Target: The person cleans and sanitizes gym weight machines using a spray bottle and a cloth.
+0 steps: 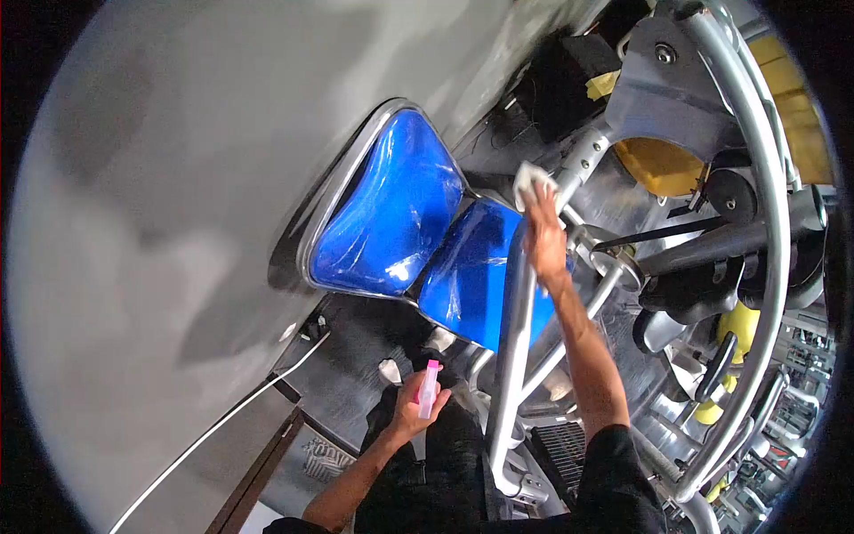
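My right hand (544, 238) reaches forward and presses a white cloth (534, 181) against the grey metal post (583, 160) of a gym machine, just above the blue seat pads. Closer to my body, my left hand (411, 409) grips a small pink spray bottle (429, 389) and holds it upright. A curved silver frame tube (516, 356) runs between my two arms. The larger blue pad (382, 214) and the smaller blue pad (471, 280) are glossy and lie left of my right hand.
The view is strongly tilted. A grey wall (178, 222) fills the left. Black handles, yellow machine parts (658, 165) and a big silver hoop (769, 222) crowd the right. A white cable (231, 418) runs along the dark floor.
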